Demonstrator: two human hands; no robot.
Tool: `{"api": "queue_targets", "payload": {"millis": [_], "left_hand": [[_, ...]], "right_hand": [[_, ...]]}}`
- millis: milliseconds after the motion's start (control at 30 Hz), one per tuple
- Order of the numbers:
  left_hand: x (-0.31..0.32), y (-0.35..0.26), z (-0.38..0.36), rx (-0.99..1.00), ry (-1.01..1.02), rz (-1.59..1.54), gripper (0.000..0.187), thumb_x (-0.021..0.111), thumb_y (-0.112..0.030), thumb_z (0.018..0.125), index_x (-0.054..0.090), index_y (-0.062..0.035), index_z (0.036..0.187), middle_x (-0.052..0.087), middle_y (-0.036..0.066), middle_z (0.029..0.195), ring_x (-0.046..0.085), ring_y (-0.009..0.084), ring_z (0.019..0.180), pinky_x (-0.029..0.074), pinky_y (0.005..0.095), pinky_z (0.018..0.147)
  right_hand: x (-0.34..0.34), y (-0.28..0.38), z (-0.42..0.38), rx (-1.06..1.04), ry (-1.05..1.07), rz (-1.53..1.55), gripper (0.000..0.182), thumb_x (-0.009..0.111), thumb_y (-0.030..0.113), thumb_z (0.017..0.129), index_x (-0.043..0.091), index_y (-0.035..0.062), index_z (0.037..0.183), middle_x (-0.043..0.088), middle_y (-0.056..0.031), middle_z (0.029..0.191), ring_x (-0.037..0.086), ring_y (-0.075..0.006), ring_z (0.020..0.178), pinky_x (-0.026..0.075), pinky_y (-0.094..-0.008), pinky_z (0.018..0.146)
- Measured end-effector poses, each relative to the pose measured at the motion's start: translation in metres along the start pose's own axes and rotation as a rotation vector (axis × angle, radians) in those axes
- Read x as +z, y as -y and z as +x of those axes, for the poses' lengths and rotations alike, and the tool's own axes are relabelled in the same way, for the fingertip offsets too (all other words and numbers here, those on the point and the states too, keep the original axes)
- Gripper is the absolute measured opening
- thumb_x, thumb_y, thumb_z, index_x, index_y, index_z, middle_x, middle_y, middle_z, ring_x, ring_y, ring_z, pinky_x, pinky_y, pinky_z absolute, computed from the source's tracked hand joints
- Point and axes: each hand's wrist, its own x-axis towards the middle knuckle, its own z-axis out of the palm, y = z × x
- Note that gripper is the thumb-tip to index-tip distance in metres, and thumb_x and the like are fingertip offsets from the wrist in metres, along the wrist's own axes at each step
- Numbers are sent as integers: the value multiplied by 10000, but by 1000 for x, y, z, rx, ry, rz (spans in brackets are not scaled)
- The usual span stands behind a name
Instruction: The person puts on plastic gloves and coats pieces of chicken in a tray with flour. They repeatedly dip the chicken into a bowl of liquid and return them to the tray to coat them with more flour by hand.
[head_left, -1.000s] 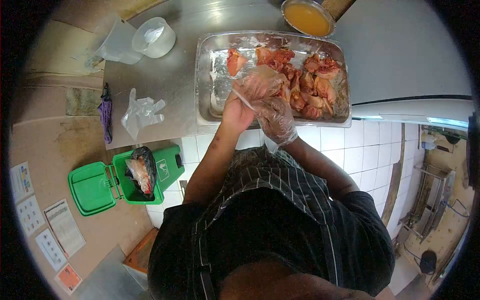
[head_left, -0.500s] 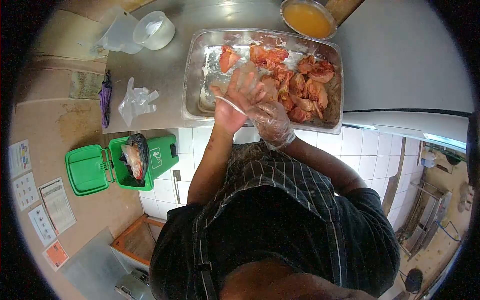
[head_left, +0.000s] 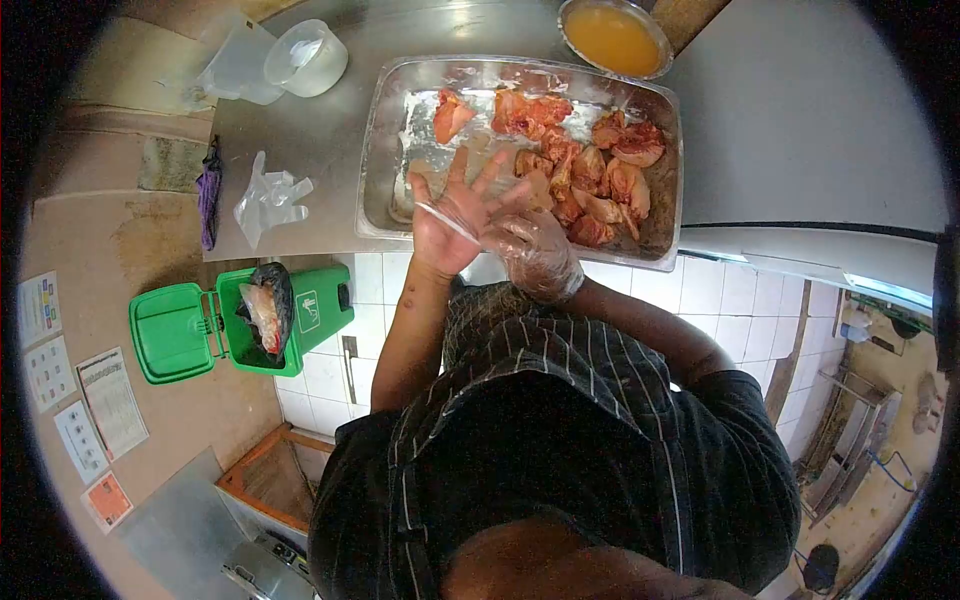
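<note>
My left hand is palm up with its fingers spread, above the near edge of a metal tray. A clear plastic glove covers its fingers, with the glove's white-looking rim across the palm. My right hand wears a clear plastic glove too. Its fingers are closed on the left glove beside the palm's edge. Beyond both hands, the metal tray holds several pieces of reddish, seasoned-looking raw chicken. Some pieces are partly hidden behind my fingers.
Another clear plastic glove lies on the steel counter. White tubs stand at the back left, and a bowl of orange liquid at the back right. Below the counter is an open green bin with a bag inside.
My left hand has shifted slightly left and down, with its fingers spread wider. My right hand has moved slightly left, still at the glove. The glove rim remains across the palm.
</note>
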Motion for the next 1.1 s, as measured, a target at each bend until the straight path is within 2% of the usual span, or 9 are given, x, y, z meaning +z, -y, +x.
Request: {"api": "queue_targets", "payload": {"millis": [233,433,500,733,867,933,1000,1033,1100], "left_hand": [[-12,4,17,19,-36,-166,717,371,-743,783,405,-287,1336,188,164,1489,211,520,1295,300,742,904],[-10,-1,41,45,6,-57,773,408,-767,750,391,-279,1349,291,155,1438,352,460,1222,389,629,901],[5,7,52,198,-315,182,849,409,-798,721,310,-290,1394,320,132,1414,411,423,1175,420,586,883],[-23,8,55,153,-293,193,890,444,-782,724,272,-255,1419,286,159,1440,346,453,1238,411,625,877],[9,17,58,231,-505,249,804,471,-715,774,297,-237,1397,348,160,1369,363,424,1236,402,632,909],[13,20,62,297,-542,437,769,476,-692,791,310,-235,1387,373,164,1339,360,424,1240,395,636,922],[7,13,63,318,-614,363,743,501,-654,804,326,-209,1373,402,163,1299,353,418,1252,338,644,970],[2,7,63,298,-608,367,743,501,-654,804,326,-209,1373,402,163,1299,353,418,1252,338,644,970],[-4,-5,69,351,-167,-133,706,463,-664,819,355,-196,1336,340,151,1379,354,427,1256,317,657,962]], "right_hand": [[-1,1,8,5,14,-105,198,643,83,722,654,140,911,598,-61,919,583,-285,845,444,-412,695],[-25,17,48,201,230,-150,226,616,169,764,602,55,959,562,-128,902,559,-334,804,426,-442,694],[-22,17,58,295,99,-229,178,610,200,779,573,65,889,530,-144,905,535,-346,787,401,-456,692],[-12,2,51,-31,201,-172,198,571,187,829,568,42,965,551,-128,876,546,-295,819,408,-437,715],[-4,0,42,90,264,-176,189,569,188,835,570,44,957,562,-109,835,546,-302,783,416,-425,711],[4,-6,25,-213,35,-300,169,576,181,831,578,58,947,569,-106,770,551,-311,693,430,-425,649],[9,-5,14,-45,96,-159,160,584,178,825,586,62,936,573,-117,745,554,-318,663,435,-430,620],[9,-1,10,108,157,-2,152,592,174,819,594,66,926,576,-128,720,556,-325,633,441,-435,590],[1,13,0,177,256,27,170,577,209,842,602,61,921,586,-139,734,572,-312,651,457,-421,609]]}}
